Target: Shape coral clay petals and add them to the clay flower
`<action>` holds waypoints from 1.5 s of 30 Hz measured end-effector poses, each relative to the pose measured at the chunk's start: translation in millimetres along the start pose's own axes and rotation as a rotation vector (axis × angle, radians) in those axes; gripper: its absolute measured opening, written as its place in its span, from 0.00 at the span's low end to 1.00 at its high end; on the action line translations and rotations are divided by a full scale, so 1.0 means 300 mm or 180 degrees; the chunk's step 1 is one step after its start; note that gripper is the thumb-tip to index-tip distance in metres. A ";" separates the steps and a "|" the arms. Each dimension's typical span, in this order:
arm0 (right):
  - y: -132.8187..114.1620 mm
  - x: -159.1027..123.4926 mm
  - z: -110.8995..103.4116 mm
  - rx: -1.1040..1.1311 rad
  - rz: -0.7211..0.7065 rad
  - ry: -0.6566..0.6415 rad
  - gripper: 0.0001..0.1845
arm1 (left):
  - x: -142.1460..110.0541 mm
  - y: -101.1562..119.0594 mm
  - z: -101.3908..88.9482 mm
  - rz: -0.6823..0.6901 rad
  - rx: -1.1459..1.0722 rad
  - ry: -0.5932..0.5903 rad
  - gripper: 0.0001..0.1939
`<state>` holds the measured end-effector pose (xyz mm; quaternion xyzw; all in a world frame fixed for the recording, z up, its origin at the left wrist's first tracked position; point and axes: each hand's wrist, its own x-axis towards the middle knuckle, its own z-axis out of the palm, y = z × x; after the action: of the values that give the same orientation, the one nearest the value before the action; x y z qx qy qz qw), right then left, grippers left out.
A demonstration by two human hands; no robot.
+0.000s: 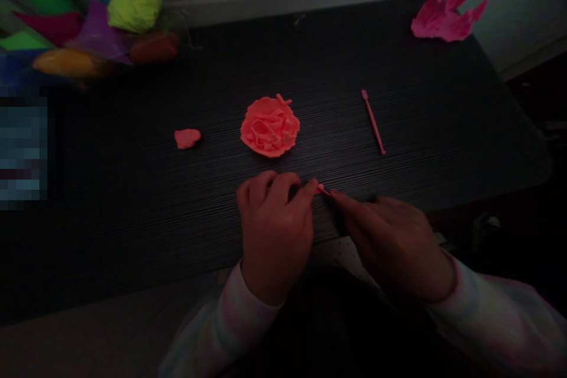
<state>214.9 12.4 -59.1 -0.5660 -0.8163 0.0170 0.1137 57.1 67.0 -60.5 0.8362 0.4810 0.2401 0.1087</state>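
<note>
My left hand (277, 224) is curled at the near side of the dark table, its thumb against a small coral piece of modelling clay (319, 188). My right hand (392, 236) grips a thin modelling tool (326, 192), whose tip meets that piece; most of the tool is hidden by the fingers. Just beyond my left hand lies a coral clay disc (270, 127) with folded, petal-like strips on top. A loose coral clay lump (187, 139) rests to its left. On the right a second slim pink modelling tool (373, 122) lies on the table.
Several bright packets of clay (136, 9) are heaped at the back left. A crumpled pink sheet (445, 15) stands at the far right corner of the dark table (177, 207). A blurred-out rectangle (22, 150) sits at the left edge. The wall borders the table's back.
</note>
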 end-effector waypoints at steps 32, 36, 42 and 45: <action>-0.046 0.010 0.018 -0.0287 0.0243 0.0207 0.16 | -0.006 -0.015 -0.001 -0.0116 -0.0098 0.0032 0.10; -0.021 -0.005 0.015 0.0045 0.0376 0.0294 0.17 | -0.004 -0.015 -0.001 -0.0102 -0.0015 -0.0077 0.08; 0.075 0.012 0.020 -0.0190 0.0917 0.0721 0.17 | 0.002 -0.013 -0.001 -0.0150 -0.0133 -0.0140 0.05; 0.096 0.026 0.027 -0.0308 0.0856 0.0583 0.16 | 0.005 -0.005 0.000 -0.0123 -0.0157 -0.0163 0.05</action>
<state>237.2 30.9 -70.2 -0.6741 -0.7193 -0.0590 0.1570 56.6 69.0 -60.9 0.8297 0.4880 0.2284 0.1462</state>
